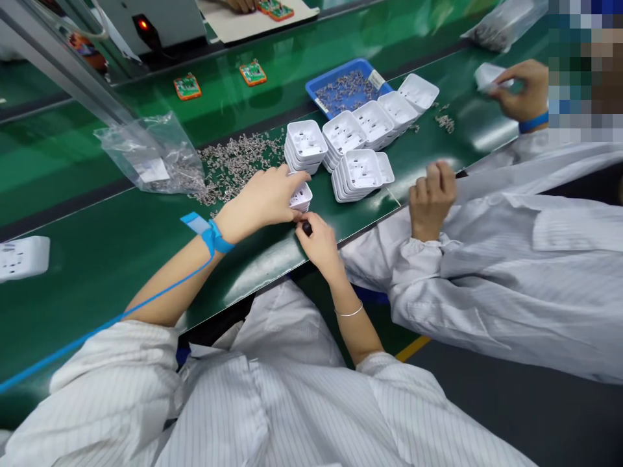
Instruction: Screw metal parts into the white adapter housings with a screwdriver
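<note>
White housings stand in a small stack near the front rim of the green desk, partly covered by the left hand. Farthest left, a single white unit lies well apart. Next come a clear bag of metal pieces and, beside it, a spill of loose metal parts close to the left hand, which is best carried clear of them so that nothing gets swept about. The left fingers bend around the stack, forefinger on the far side and thumb on the near one, in what looks like a light grasp; even pressure should steady the pile without tilting it. Just to the right, the right hand has its fingers closed on a black-ended object whose full shape I cannot tell. Its end shows close to the left thumb, so small, controlled movements would serve best. Farther right, more stacked shells stand near, a blue tray of metal bits behind them; both deserve a wide berth. Beyond, a co-worker's hand is curled above the desk's edge.
</note>
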`<state>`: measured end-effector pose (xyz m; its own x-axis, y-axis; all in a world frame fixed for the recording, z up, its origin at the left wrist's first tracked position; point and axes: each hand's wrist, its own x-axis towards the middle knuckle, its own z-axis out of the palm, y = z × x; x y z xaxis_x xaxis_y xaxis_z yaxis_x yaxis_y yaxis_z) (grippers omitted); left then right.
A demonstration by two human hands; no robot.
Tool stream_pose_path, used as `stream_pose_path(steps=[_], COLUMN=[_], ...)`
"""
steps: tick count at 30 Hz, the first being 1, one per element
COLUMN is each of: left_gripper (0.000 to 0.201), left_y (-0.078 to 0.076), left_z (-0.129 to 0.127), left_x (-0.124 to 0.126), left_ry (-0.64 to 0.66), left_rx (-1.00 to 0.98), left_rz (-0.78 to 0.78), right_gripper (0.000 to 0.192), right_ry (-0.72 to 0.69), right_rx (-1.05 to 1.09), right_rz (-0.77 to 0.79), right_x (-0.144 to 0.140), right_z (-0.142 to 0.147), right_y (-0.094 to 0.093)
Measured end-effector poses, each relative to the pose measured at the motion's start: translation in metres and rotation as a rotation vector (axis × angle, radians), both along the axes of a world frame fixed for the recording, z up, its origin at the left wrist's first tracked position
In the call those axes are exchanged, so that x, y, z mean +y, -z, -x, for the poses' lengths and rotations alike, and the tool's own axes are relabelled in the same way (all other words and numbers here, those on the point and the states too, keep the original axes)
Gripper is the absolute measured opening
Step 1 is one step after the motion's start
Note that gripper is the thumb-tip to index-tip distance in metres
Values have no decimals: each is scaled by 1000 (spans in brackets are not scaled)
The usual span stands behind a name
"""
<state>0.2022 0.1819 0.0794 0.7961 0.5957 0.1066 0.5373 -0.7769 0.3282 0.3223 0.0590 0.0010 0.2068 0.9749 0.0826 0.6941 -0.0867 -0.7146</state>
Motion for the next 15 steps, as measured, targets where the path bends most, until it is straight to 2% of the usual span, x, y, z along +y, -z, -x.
stream_pose_path(steps=[3, 5, 10, 12, 15], left_gripper=[75, 77, 79, 76, 71], left_y=[-1, 0, 15, 18, 6], left_z=[-1, -2, -11, -12, 0], left_x=[18, 20, 4, 0, -3], left_ry=[129, 141, -57, -93, -110], left_rx=[12, 21, -5, -29, -135], left_rz=[46, 57, 12, 12, 8], right_gripper=[24, 23, 24, 24, 24], right_ry=[0, 2, 29, 28, 6], right_rx=[120, 145, 166, 163, 164], right_rz=[-27, -21, 3, 10, 15], right_x=[0, 0, 3, 4, 4], right_z=[-5, -6, -7, -7, -8], right_y=[1, 1, 1, 1, 1])
